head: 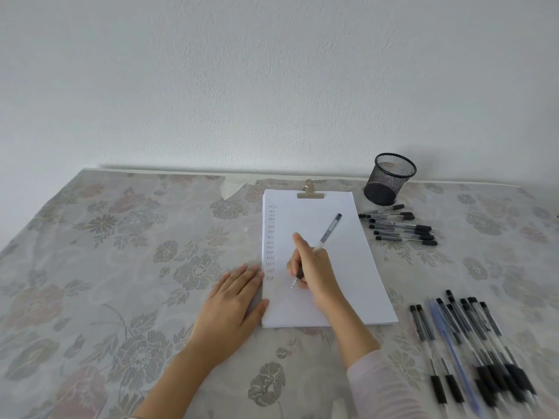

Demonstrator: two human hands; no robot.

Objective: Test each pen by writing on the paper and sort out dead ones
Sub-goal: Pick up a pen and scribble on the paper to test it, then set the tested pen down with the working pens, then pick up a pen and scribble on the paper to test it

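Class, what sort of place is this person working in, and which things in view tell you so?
Probably a room at home, set up for desk work: a grey floral-patterned tablecloth spread up to a plain white wall, with a black wire-mesh pen cup and a clipped stack of white paper on it.

Matt white paper stack (338, 267); brushed metal clip (310, 192); black wire-mesh cup (388, 179); clear plastic pens (402, 226); floral woven tablecloth (106, 252).
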